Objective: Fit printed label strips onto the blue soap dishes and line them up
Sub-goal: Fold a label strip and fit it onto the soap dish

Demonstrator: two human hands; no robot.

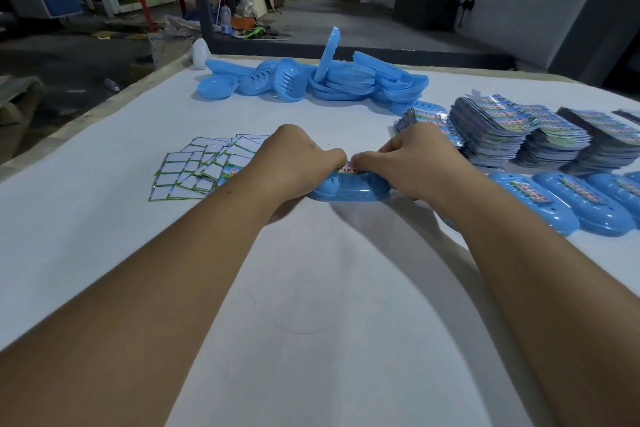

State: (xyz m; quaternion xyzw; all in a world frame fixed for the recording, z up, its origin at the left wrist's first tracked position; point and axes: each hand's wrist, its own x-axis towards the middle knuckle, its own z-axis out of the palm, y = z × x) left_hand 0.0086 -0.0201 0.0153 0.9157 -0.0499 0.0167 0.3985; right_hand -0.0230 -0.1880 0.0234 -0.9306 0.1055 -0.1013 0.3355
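Observation:
A blue soap dish [349,189] lies on the white table [311,288] between my two hands. My left hand [298,163] grips its left end and my right hand [412,159] grips its right end. The thumbs and fingers of both hands pinch a printed label strip [347,169] on top of the dish. Most of the strip is hidden under my fingers. To the right, three labelled blue dishes [585,201] lie side by side in a row.
A heap of unlabelled blue dishes [311,80] sits at the far side. Tall stacks of printed label strips [519,132] stand at the right. Small white cards with green borders [204,166] are spread at the left. The table's left edge drops to the floor.

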